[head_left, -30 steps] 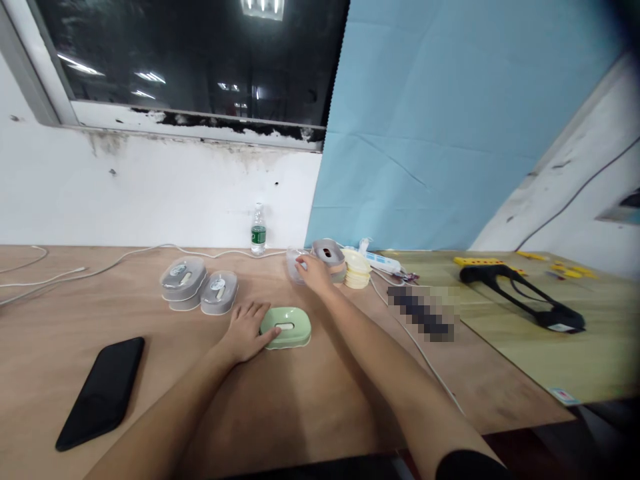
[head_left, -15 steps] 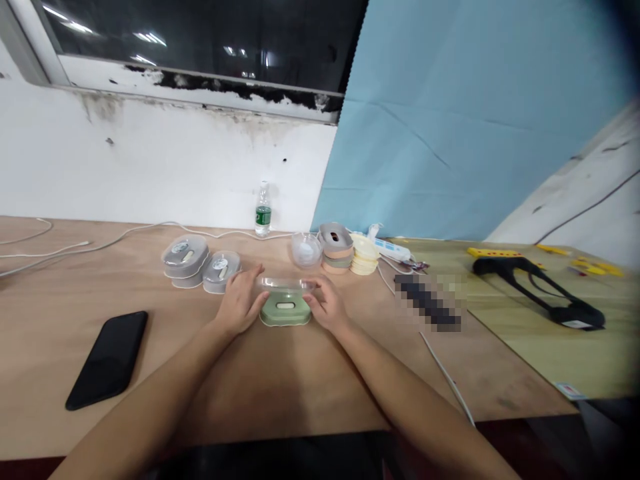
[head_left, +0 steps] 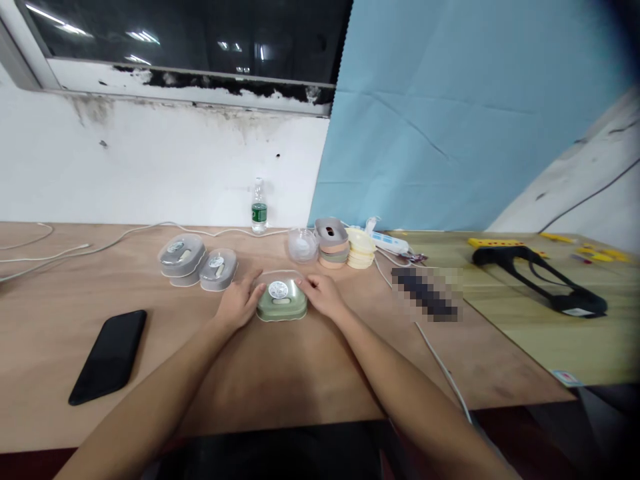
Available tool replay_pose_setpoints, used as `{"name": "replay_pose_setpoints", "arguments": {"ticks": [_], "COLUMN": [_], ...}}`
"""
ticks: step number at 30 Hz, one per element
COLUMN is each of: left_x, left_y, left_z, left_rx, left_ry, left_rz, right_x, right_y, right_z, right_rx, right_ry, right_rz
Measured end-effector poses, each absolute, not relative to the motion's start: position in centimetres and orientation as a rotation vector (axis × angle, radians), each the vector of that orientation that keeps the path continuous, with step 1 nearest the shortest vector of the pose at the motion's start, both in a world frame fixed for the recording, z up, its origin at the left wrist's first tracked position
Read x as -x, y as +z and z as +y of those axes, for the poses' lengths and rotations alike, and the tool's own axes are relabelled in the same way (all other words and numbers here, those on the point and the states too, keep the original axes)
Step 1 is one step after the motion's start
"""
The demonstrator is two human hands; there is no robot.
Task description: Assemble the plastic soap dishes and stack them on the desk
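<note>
Against a white wall [head_left: 200,167] with a dark window [head_left: 200,40] and a hanging blue sheet [head_left: 425,120] stands a brown wooden surface [head_left: 285,373]. Near its middle, directly before the person, sits a green box [head_left: 281,312], with a clear cover [head_left: 293,288] bearing a round white label over it; whether the cover is fully seated I cannot tell. The left hand [head_left: 239,301] grips the cover at its left end and the right hand [head_left: 324,295] at its right, thumbs towards the middle. Just left are covered gray boxes, a stack of two [head_left: 183,260] beside a single one [head_left: 219,272]. Behind the right hand, side by side, are clear pieces [head_left: 303,246], a stack of gray, peach and green containers [head_left: 332,244] and a stack of pale yellow pieces [head_left: 361,249]. A labelled bottle [head_left: 259,210] stands upright near the wall. Farther out, a black phone [head_left: 109,357] lies at left, a white power strip [head_left: 390,244] behind the yellow stack, and a black frame-like object [head_left: 540,283] on the adjoining yellowish surface [head_left: 530,343].
</note>
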State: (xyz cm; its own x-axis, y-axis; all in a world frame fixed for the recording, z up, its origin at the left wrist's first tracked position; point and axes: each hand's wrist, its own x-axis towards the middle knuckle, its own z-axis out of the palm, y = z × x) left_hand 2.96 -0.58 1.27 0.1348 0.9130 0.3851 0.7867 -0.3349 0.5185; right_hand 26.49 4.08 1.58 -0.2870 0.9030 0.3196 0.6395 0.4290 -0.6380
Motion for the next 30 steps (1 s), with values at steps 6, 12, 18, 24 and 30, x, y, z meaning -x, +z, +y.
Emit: {"name": "replay_pose_setpoints", "arguments": {"ticks": [6, 12, 18, 24, 30], "left_x": [-2.3, -2.2, -2.2, -2.1, -2.1], "left_y": [1.4, 1.3, 1.0, 0.9, 0.5], "left_z": [-0.6, -0.2, -0.1, 0.0, 0.1], "left_rx": [-2.297, -2.46, -2.498, -2.556, -2.526], "left_ry": [0.791, 0.635, 0.644, 0.696, 0.696], "left_rz": [1.547, 1.396, 1.43, 1.37, 1.364], "right_x": [-27.1, -27.5, -28.2, -28.5, -28.5], "right_y": [1.5, 1.2, 1.0, 0.8, 0.7], "right_z": [4.7, 5.1, 5.6, 5.8, 5.8], "right_rx": [1.381, 1.441, 1.469, 1.393, 1.328], "right_ry": [0.553, 0.55, 0.486, 0.548, 0.598], "right_rz": [-2.138, -2.217, -2.281, -2.295, -2.308]}}
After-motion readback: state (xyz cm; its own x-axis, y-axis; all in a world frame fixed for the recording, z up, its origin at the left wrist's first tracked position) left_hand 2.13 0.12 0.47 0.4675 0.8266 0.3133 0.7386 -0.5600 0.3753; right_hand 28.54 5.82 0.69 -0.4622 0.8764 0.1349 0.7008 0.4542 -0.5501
